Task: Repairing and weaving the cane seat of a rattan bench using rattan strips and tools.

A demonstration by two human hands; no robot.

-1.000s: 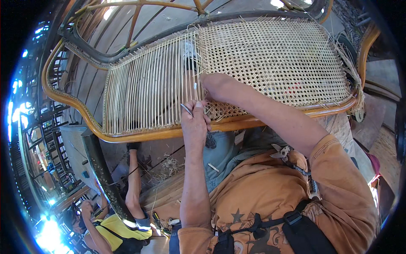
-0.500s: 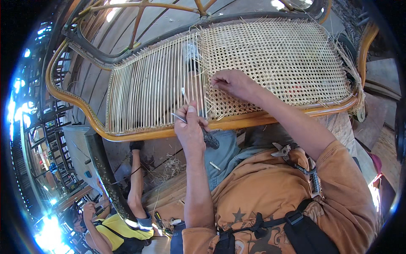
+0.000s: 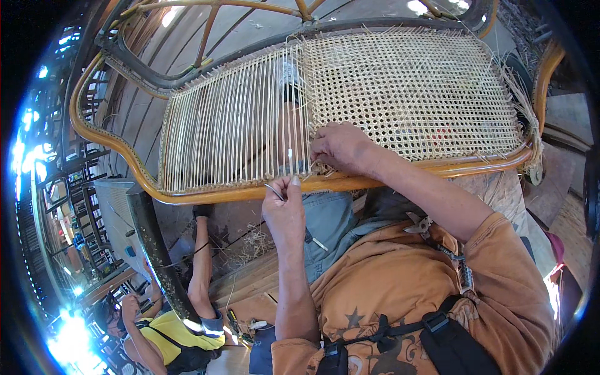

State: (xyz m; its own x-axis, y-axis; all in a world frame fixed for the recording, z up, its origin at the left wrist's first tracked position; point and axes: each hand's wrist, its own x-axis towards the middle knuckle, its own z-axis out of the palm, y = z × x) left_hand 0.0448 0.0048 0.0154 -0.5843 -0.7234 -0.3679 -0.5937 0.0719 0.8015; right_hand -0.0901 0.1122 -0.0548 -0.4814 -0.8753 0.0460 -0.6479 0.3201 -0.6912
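Note:
A bench frame of varnished rattan (image 3: 231, 197) lies before me. On its right is an open-holed woven cane panel (image 3: 412, 94); on its left, bare parallel cane strands (image 3: 212, 131). My left hand (image 3: 286, 209) is at the near rail, fingers pinched around a thin metal tool (image 3: 273, 190) whose tip sticks out to the left. A small pale tip (image 3: 290, 154) shows above that hand, among the strands. My right hand (image 3: 342, 149) rests at the weave's left edge, fingers curled and pressed together near the strands. What it pinches is hidden.
Shears (image 3: 417, 224) lie on my lap, and a pale cane scrap (image 3: 320, 244) on my trousers. Loose cane ends (image 3: 522, 100) hang at the right. A dark curved bar (image 3: 153, 244) stands at lower left, beside another person in a yellow top (image 3: 175, 337). Cane shavings (image 3: 250, 244) litter the floor.
My left hand has come down toward me, from over the strands to the near rail. My right hand has moved down along the weave's edge, closer to the rail.

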